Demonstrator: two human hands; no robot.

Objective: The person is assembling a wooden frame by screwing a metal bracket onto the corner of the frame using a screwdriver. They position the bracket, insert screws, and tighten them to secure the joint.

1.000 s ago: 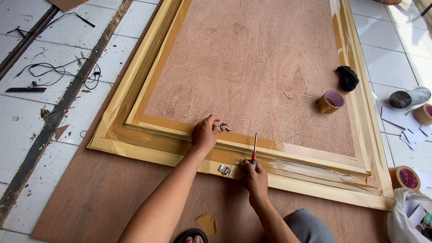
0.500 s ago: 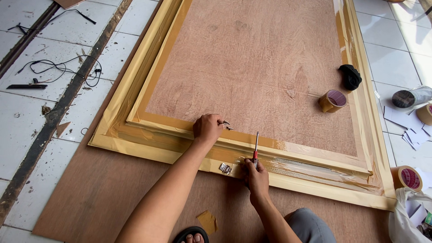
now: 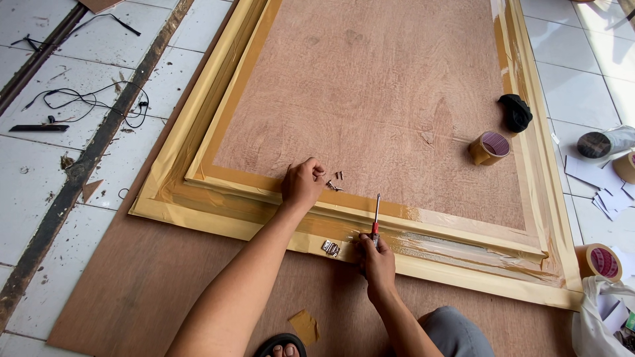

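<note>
**A:** What do the two hands have?

**B:** I see the left hand (image 3: pixel 302 184) curled up over a little pile of screws (image 3: pixel 336 180) on the brown board (image 3: pixel 370 99). The fingertips are pinched together right beside them. I cannot tell if a screw is in the pinch. The right hand (image 3: pixel 375 256) is closed around a screwdriver (image 3: pixel 376 217) with a red handle. Its metal end points away from me, over the frame.

**A:** How many screws?

**B:** A few, maybe three or four. They are too small for me to count well.

**A:** Anything near the right hand?

**B:** One small silver hinge (image 3: pixel 330 248). It lies on the pale wooden frame (image 3: pixel 198 142), just to the left of the right hand.

**A:** What else is around?

**B:** I count four rolls of tape. One tape roll (image 3: pixel 489 147) sits on the board. Another (image 3: pixel 600 261) is on the floor by the frame's corner, and two more are at the right edge. There is one black cloth (image 3: pixel 515 112) on the frame, one black cable (image 3: pixel 92 102) on the white floor tiles (image 3: pixel 40 165), and some white paper scraps (image 3: pixel 605 192).

**A:** Is anything in the way?

**B:** The left arm crosses over the frame's near edge and hides a bit of it.
</note>
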